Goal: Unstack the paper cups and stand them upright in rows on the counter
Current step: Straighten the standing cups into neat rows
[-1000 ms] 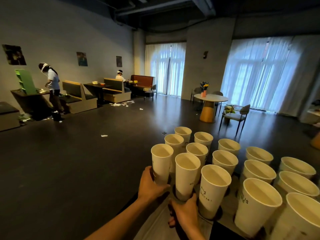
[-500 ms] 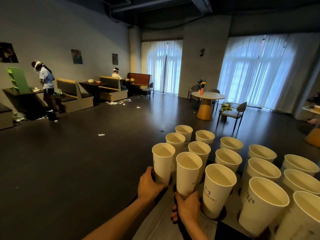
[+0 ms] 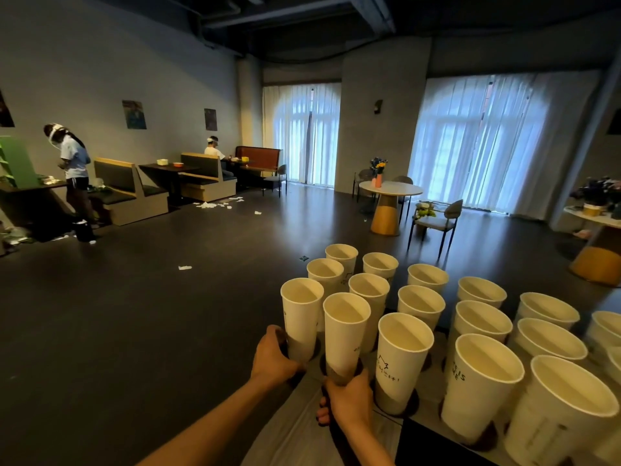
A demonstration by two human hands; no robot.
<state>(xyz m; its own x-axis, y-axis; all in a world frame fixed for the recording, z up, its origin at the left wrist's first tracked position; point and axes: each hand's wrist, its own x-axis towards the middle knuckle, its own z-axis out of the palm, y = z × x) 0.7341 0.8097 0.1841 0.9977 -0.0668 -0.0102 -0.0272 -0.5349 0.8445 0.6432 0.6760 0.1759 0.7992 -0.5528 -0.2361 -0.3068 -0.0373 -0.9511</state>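
Observation:
Several tall white paper cups stand upright in rows on the counter (image 3: 302,428), filling the lower right of the head view. My left hand (image 3: 273,359) grips the base of the leftmost front cup (image 3: 300,317). My right hand (image 3: 349,398) wraps the base of the cup next to it (image 3: 345,334). Both held cups are upright with their bottoms hidden by my fingers, so I cannot tell whether they touch the counter. To the right stands a cup with a printed logo (image 3: 401,359).
The counter's left edge runs just beside my left hand, with dark floor (image 3: 134,314) beyond. Cups crowd the counter to the right. Far off are booth seats (image 3: 131,193), a round table (image 3: 389,193) with chairs, and two people at the left wall.
The camera has shifted slightly; both hands stay on the bases of the same two front cups, which have barely moved.

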